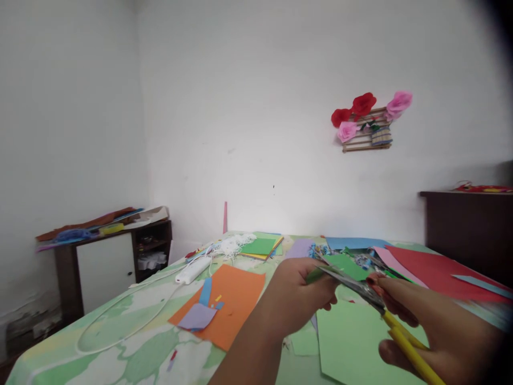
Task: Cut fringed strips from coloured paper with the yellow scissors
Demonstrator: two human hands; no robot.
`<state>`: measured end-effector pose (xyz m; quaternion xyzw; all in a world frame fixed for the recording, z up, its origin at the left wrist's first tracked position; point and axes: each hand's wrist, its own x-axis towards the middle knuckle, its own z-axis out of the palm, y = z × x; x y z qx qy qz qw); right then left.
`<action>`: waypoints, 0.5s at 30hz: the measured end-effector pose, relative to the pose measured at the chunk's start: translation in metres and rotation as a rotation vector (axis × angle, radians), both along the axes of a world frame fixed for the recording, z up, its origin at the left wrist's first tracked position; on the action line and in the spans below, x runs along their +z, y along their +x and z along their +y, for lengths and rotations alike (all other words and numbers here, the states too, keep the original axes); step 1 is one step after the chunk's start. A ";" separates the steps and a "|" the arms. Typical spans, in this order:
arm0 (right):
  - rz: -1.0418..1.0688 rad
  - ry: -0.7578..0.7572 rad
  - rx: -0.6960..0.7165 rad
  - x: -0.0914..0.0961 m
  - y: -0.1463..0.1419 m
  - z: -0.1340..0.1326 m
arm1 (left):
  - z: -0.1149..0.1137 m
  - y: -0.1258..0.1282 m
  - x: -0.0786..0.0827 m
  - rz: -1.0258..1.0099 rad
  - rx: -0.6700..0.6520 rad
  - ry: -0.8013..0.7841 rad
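My left hand (300,291) is closed, thumb and fingers pinching a small dark green paper piece (315,274). In my right hand (444,315) is a pair of scissors (371,294) with metal blades and yellow handles. The blade tips point left and lie close to the green piece, near my left thumb; whether they touch it I cannot tell. My right fingers are around the scissors near the pivot, partly blurred. Below both hands lies a light green paper sheet (352,342). A brighter green sheet (347,264) is just behind them.
On the patterned tablecloth (160,353) lie an orange sheet (236,299) with paper scraps, a white power strip (194,270) and its cord. Red paper (436,267) and blue paper (356,243) spread behind my right hand. Paper flowers (364,104) hang on the wall.
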<state>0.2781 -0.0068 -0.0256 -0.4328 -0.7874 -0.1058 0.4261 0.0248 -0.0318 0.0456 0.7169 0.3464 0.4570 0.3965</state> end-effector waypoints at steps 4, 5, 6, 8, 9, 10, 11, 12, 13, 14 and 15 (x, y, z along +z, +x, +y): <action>0.012 0.010 -0.021 -0.003 -0.003 0.003 | -0.003 -0.001 0.003 -0.013 -0.004 -0.018; 0.014 0.008 -0.022 -0.003 -0.003 0.003 | -0.003 -0.002 0.004 -0.011 -0.013 -0.026; 0.016 0.005 -0.023 -0.004 -0.004 0.002 | -0.004 -0.002 0.004 -0.008 -0.024 -0.038; 0.018 -0.006 -0.029 -0.005 -0.006 0.000 | -0.004 -0.002 0.005 0.001 -0.052 -0.063; 0.019 -0.014 -0.032 -0.006 -0.006 -0.002 | -0.004 -0.002 0.005 0.008 -0.065 -0.074; 0.019 -0.023 -0.036 -0.006 -0.006 -0.004 | -0.004 -0.002 0.005 0.020 -0.077 -0.082; 0.019 -0.033 -0.039 -0.006 -0.006 -0.006 | -0.003 -0.002 0.004 0.035 -0.083 -0.086; 0.018 -0.046 -0.042 -0.006 -0.004 -0.007 | -0.002 -0.001 0.004 0.052 -0.088 -0.090; 0.014 -0.061 -0.043 -0.005 -0.002 -0.009 | -0.001 -0.001 0.003 0.064 -0.094 -0.092; 0.009 -0.079 -0.044 -0.004 0.000 -0.010 | 0.000 0.000 0.002 0.070 -0.101 -0.094; 0.001 -0.099 -0.042 -0.002 0.003 -0.010 | 0.001 0.000 0.001 0.069 -0.109 -0.096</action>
